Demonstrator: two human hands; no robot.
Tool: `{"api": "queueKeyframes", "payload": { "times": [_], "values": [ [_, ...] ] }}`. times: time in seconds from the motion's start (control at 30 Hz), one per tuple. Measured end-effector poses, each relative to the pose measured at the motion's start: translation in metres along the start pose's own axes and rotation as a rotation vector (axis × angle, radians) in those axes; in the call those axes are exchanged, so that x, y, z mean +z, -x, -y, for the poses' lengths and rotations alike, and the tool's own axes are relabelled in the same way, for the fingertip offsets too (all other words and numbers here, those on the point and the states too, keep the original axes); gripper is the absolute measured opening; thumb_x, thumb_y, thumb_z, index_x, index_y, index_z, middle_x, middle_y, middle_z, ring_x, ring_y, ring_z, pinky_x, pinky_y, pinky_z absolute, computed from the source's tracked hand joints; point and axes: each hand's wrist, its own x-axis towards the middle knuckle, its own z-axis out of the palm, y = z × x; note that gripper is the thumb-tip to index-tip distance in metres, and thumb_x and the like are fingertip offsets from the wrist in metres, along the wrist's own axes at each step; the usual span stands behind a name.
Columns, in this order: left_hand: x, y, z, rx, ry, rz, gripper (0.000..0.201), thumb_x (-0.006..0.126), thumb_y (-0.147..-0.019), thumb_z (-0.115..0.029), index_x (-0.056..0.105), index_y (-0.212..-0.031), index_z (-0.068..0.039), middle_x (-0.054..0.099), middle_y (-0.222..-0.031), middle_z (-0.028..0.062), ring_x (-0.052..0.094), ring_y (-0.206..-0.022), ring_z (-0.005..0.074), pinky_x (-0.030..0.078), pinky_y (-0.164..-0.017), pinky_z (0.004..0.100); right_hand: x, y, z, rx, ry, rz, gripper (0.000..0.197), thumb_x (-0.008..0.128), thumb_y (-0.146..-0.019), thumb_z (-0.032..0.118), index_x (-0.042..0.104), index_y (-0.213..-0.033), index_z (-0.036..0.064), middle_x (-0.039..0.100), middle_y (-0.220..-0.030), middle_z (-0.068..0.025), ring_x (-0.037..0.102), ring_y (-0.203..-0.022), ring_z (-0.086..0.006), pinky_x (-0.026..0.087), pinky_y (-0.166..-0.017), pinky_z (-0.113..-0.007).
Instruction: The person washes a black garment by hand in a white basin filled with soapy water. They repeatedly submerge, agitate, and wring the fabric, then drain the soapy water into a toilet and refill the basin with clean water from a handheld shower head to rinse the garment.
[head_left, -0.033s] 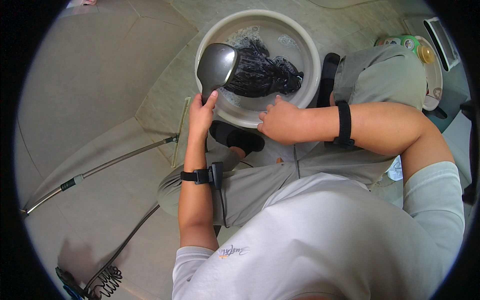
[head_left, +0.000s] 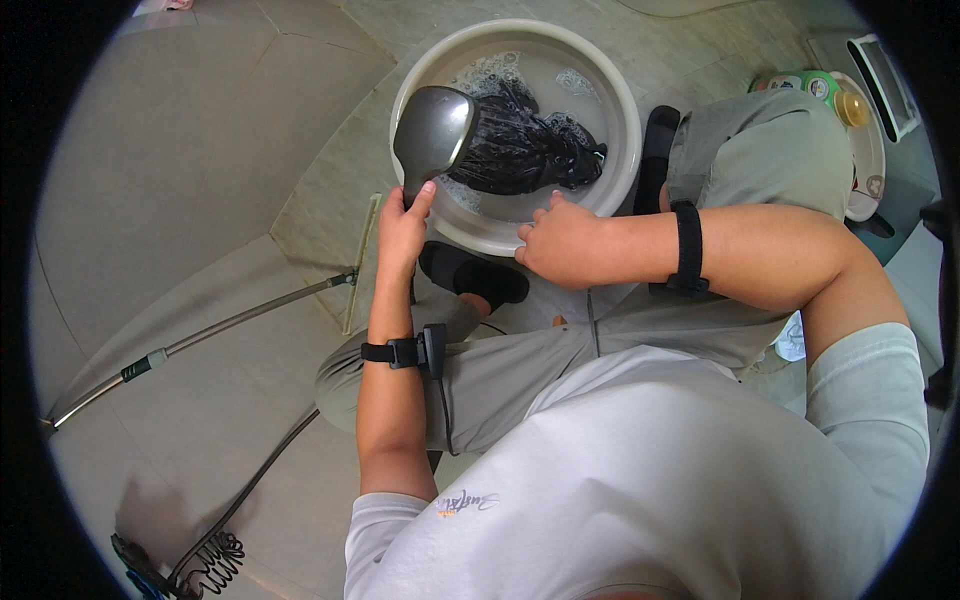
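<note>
My left hand (head_left: 404, 228) is closed round the handle of a grey shower head (head_left: 434, 128). The shower head's broad, shiny end is over the left side of a round, pale basin (head_left: 627, 140). Inside the basin, a dark, wet, bunched cloth (head_left: 515, 150) lies in water with white foam along its edges. My right hand (head_left: 565, 240) is bent over the near rim of the basin, with its fingertips short of the cloth. Its thumb side is partly hidden against the rim. I cannot see whether water runs from the shower head.
At left, a floor squeegee (head_left: 245, 325) with a metal pole leans across the tiles. A black coiled cord (head_left: 212, 562) lies lower left. Beyond my right knee stand a green bottle with a yellow cap (head_left: 852, 109) and a white tub (head_left: 868, 180). My feet flank the basin.
</note>
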Motion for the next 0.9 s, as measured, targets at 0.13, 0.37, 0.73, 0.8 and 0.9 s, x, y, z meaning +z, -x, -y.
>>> {"api": "queueKeyframes", "payload": {
  "times": [0.13, 0.37, 0.73, 0.8, 0.9],
  "values": [
    [-0.0001, -0.0011, 0.0016, 0.014, 0.002, -0.009, 0.040, 0.071, -0.094, -0.040, 0.062, -0.090, -0.002, 0.058, -0.076, 0.0015, 0.051, -0.069, 0.0126, 0.041, -0.063, 0.0304, 0.0020, 0.0000, 0.0000, -0.002, 0.008, 0.004, 0.036, 0.067, -0.083, 0.019, 0.069, -0.117, 0.0065, 0.066, -0.117, -0.0169, 0.066, -0.108, -0.0370, 0.047, -0.100, -0.064],
    [0.0009, -0.0011, 0.0024, 0.015, 0.046, -0.014, 0.033, 0.068, -0.097, -0.038, 0.060, -0.098, -0.006, 0.054, -0.078, -0.0014, 0.047, -0.067, 0.0085, 0.039, -0.061, 0.0258, -0.0001, 0.0009, 0.0002, -0.004, 0.002, 0.014, 0.037, 0.067, -0.084, 0.019, 0.069, -0.118, 0.0064, 0.066, -0.117, -0.0169, 0.066, -0.109, -0.0372, 0.046, -0.100, -0.064],
    [0.0029, -0.0014, 0.0020, 0.106, -0.029, -0.063, 0.040, 0.071, -0.095, -0.039, 0.063, -0.101, -0.001, 0.062, -0.082, 0.0043, 0.054, -0.072, 0.0144, 0.045, -0.068, 0.0313, -0.0001, 0.0031, 0.0000, -0.010, 0.014, -0.011, 0.035, 0.066, -0.085, 0.018, 0.069, -0.117, 0.0060, 0.066, -0.116, -0.0174, 0.066, -0.107, -0.0371, 0.047, -0.099, -0.064],
    [0.0031, -0.0001, 0.0006, 0.139, -0.132, -0.081, 0.044, 0.072, -0.093, -0.040, 0.064, -0.104, 0.002, 0.066, -0.084, 0.0101, 0.060, -0.075, 0.0209, 0.049, -0.072, 0.0356, -0.0004, 0.0032, 0.0002, -0.010, 0.005, -0.018, 0.034, 0.066, -0.085, 0.018, 0.070, -0.117, 0.0059, 0.066, -0.116, -0.0175, 0.067, -0.106, -0.0371, 0.048, -0.099, -0.063],
    [0.0081, 0.0051, -0.0010, 0.140, -0.283, -0.087, 0.046, 0.073, -0.091, -0.040, 0.063, -0.107, 0.002, 0.070, -0.091, 0.0181, 0.066, -0.082, 0.0308, 0.051, -0.077, 0.0394, -0.0011, 0.0029, 0.0003, -0.013, 0.008, -0.010, 0.034, 0.066, -0.085, 0.019, 0.070, -0.117, 0.0059, 0.066, -0.115, -0.0175, 0.067, -0.106, -0.0370, 0.047, -0.099, -0.064]
  ]
}}
